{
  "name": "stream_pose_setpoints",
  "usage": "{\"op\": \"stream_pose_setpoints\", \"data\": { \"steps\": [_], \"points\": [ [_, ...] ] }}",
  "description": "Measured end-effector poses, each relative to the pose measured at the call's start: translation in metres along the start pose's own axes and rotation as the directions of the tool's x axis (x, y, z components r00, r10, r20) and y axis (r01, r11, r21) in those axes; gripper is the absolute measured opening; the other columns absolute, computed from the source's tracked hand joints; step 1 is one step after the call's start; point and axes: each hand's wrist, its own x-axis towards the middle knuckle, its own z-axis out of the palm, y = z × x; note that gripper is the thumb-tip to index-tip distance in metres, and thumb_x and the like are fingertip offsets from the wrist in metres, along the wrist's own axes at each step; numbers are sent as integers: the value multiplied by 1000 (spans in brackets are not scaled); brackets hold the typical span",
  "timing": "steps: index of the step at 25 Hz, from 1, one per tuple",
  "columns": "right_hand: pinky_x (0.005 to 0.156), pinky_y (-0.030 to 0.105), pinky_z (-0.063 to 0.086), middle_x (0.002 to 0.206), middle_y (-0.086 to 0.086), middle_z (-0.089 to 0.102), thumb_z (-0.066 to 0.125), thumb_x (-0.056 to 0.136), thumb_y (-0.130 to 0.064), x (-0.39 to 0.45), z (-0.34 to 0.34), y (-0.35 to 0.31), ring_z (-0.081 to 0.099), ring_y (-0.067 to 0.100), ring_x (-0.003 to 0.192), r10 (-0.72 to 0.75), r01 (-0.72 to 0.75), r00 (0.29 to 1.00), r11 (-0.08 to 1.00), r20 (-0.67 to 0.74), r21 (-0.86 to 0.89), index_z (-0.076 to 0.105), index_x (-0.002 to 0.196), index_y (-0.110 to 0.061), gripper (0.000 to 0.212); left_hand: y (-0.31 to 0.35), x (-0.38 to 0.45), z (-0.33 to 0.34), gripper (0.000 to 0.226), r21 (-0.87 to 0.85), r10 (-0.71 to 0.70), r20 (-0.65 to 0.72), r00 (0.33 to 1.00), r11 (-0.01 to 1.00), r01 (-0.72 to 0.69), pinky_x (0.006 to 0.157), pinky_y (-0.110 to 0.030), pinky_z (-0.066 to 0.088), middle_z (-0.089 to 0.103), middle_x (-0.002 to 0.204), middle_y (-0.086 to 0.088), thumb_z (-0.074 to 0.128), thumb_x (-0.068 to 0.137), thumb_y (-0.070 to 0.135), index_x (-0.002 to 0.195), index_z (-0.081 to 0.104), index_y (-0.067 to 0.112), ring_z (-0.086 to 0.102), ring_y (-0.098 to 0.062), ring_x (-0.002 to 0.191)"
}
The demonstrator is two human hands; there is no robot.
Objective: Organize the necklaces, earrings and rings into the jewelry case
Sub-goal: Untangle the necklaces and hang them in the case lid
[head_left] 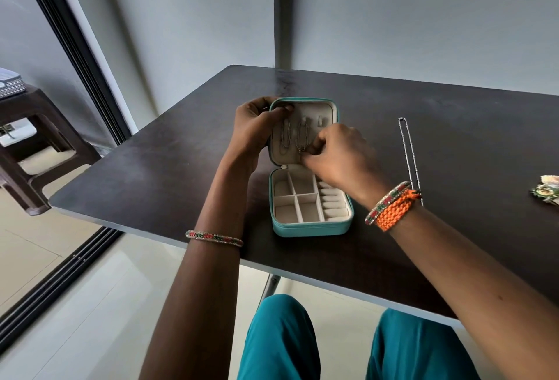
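— What is seen nearest?

— Teal trousers (281,340) are seen at the near edge, below the dark table (157,180). On the table the teal jewelry case (311,230) is laid open, its lid raised at the far side.

— How are the hands placed?

— The lid's top left corner is gripped by the curled left hand (257,125). The lower end of the right of two necklaces (303,137) hung inside the lid is pinched by the right hand (338,152). The tray compartments look bare.

— And elsewhere?

— A silver chain (408,152) is stretched out on the table, right of the case. Some small ornaments (547,190) are seen at the right edge.
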Motion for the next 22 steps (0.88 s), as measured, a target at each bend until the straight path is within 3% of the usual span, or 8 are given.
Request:
{"op": "stream_pose_setpoints", "data": {
  "steps": [3, 7, 11, 17, 22],
  "points": [
    [68, 31, 48, 82, 0, 62, 67, 81, -22, 0, -6, 1, 63, 27, 82, -45, 46, 997, 999, -55, 18, 59, 82, -22, 9, -1, 0, 0, 13, 7, 0, 6, 1000, 1000, 0, 64, -30, 48, 63, 72, -6, 66, 84, 5, 77, 67, 16, 57, -20, 67],
    [62, 28, 42, 70, -3, 54, 63, 86, -18, 1, -8, 0, 59, 26, 71, -167, 167, 981, 986, -99, -10, 64, 94, -25, 10, -1, 1, 0, 10, 7, 4, 11, 1000, 1000, -4, 59, -27, 47, 63, 71, -5, 66, 84, 5, 79, 67, 14, 57, -15, 61],
    [69, 33, 49, 91, 6, 69, 57, 89, -14, -2, -5, 1, 65, 31, 84, -194, 186, 974, 979, -113, -77, 67, 109, -28, 27, -1, 1, 0, 10, 3, 7, 13, 1000, 1000, -7, 60, -27, 50, 64, 71, -5, 66, 84, 5, 80, 67, 14, 59, -16, 63],
    [69, 31, 52, 90, 3, 71, 58, 87, -12, -1, -6, 1, 66, 26, 82, -142, 140, 988, 990, -62, -30, 72, 94, -25, 20, -1, 1, 0, 8, 6, 3, 7, 1000, 1000, -3, 58, -26, 49, 64, 71, -4, 66, 84, 5, 81, 67, 13, 58, -14, 61],
    [69, 27, 50, 91, 3, 72, 56, 88, -11, -1, -6, 0, 67, 26, 82, -164, 163, 980, 986, -114, -18, 71, 99, -23, 23, 1, -2, 0, 9, -3, 11, 16, 1000, 1000, -10, 57, -24, 51, 64, 72, -5, 65, 85, 4, 82, 66, 12, 59, -14, 61]
  ]
}}
